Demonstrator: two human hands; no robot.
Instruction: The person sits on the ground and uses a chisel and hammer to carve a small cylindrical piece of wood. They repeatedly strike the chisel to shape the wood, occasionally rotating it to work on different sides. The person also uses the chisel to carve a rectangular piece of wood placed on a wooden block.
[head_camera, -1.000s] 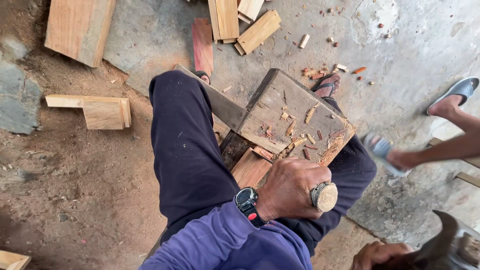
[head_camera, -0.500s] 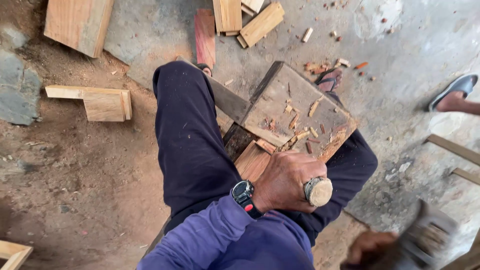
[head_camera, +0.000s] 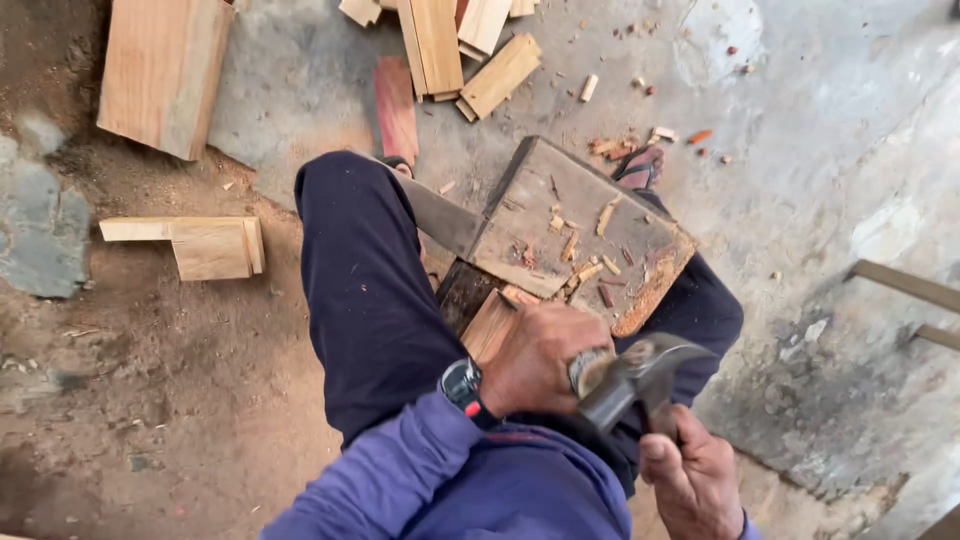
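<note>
- Left hand (head_camera: 545, 360), fingers clamped round a wooden handle (head_camera: 592, 370), its butt end showing, just near of the wood block (head_camera: 585, 235).
- Right hand (head_camera: 695, 480), fingers wrapped on a hammer (head_camera: 635, 380); head right at the handle's butt.
- Chips (head_camera: 575, 245) scattered on the block, w/ a small plank (head_camera: 490, 325) wedged beside the knee.
- Far: offcuts (head_camera: 470, 45) on the floor; left, a block (head_camera: 205, 245) in sawdust.

Sleeves: purple long-sleeved cloth top (head_camera: 470, 480), loose and creased
Wrist: black wristwatch with a red accent (head_camera: 463, 386) on the left arm
Legs: dark navy cloth trousers (head_camera: 365, 290)
Foot: open sandal (head_camera: 640, 166)
Hands: bare left hand (head_camera: 545, 358), bare right hand (head_camera: 695, 478)
</note>
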